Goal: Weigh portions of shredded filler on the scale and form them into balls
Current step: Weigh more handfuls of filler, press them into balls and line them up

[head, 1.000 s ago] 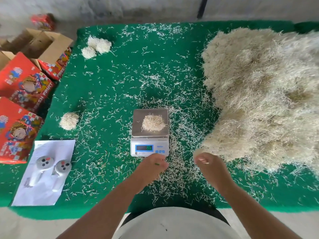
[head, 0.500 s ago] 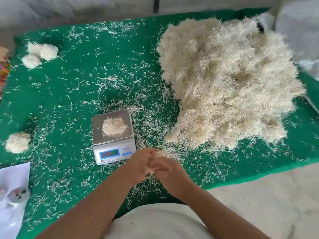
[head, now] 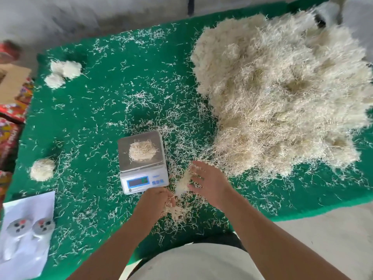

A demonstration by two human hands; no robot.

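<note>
Four pale fuzzy balls lie on the left of the green mat (head: 96, 110): three far (head: 63, 72), one nearer (head: 42, 169). Right of them the scale (head: 143, 161), with a steel plate, carries a round filler portion (head: 142, 151). Just near it the left hand (head: 156, 200) curls loosely round thin strands. The right hand (head: 210, 181) is spread open, and a long tuft (head: 184, 182) beside its fingers points from near to far. At the far right rises the big shaggy heap (head: 282, 93).

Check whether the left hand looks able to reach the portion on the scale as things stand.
Probably yes. The left hand sits just in front of the scale, and nothing stands over the portion, though its fingers already hold loose filler.
</note>
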